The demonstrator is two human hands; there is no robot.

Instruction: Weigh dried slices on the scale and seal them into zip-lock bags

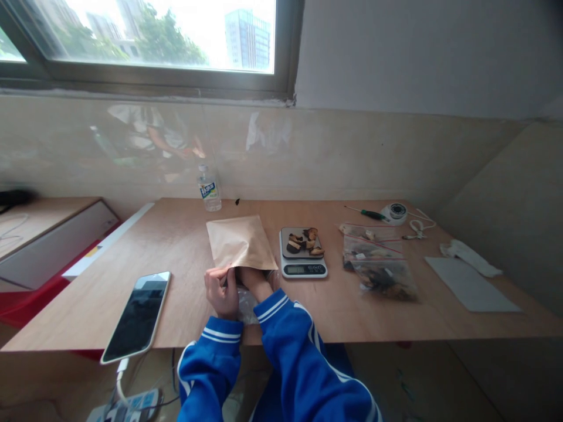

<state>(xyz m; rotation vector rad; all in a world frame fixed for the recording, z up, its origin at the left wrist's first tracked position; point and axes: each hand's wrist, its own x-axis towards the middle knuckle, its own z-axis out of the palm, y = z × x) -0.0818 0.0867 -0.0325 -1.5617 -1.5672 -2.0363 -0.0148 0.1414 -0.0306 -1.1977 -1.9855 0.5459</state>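
A brown kraft paper bag (237,241) lies on the table in front of me, its mouth facing my body. My left hand (222,292) pinches the bag's near edge at the left, with fingers closed on it. Inside the bag's mouth is my right hand (255,283); the fingers are hidden by the paper. Beneath my wrists a clear plastic bag (247,306) is partly visible. Just right of the paper bag stands a digital kitchen scale (287,271), with several dried brown slices (303,241) on its plate. The digits on its display are too small to read.
A phone (138,316) with a charging cable rests at the left front edge. Behind stands a plastic bottle (210,190). Zip bags of dried pieces (382,278), a screwdriver (372,214), a white round camera (394,213) and a white sheet (472,285) lie to the right.
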